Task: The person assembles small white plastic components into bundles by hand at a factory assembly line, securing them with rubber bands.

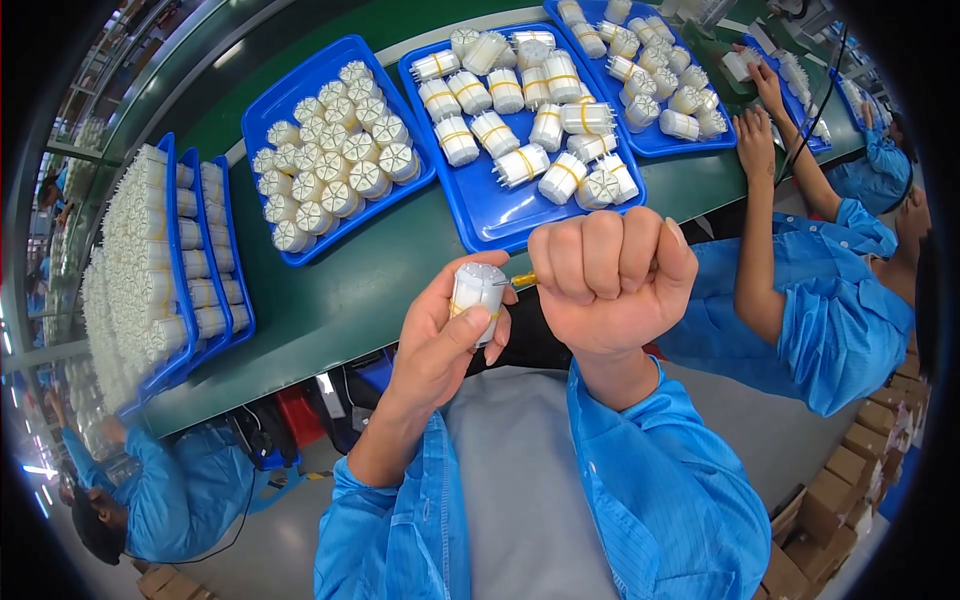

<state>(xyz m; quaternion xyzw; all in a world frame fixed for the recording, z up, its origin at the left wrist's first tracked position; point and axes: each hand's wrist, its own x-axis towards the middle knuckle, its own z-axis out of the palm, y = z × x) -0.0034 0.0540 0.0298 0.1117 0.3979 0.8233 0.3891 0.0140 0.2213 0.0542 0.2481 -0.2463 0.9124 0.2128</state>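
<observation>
My left hand (430,335) is closed around a white cylindrical bundle (478,287) with a yellow band, tilted so its pale end faces up. Fingers lie behind it and the thumb crosses its front. Just to the right, my right hand (610,275) makes a fist with its knuckles upward. A thin tool with a yellow shank (524,280) sticks out of that fist, and its narrow metal tip reaches the upper right side of the bundle. The rest of the tool is hidden inside the fist.
Ahead on the green bench (330,300), a blue tray (490,232) holds loose banded bundles. Another blue tray (292,258) to its left has bundles standing in rows. Filled trays (190,270) stand at far left. A co-worker's arm (757,230) reaches over the bench at right, near another tray (700,143).
</observation>
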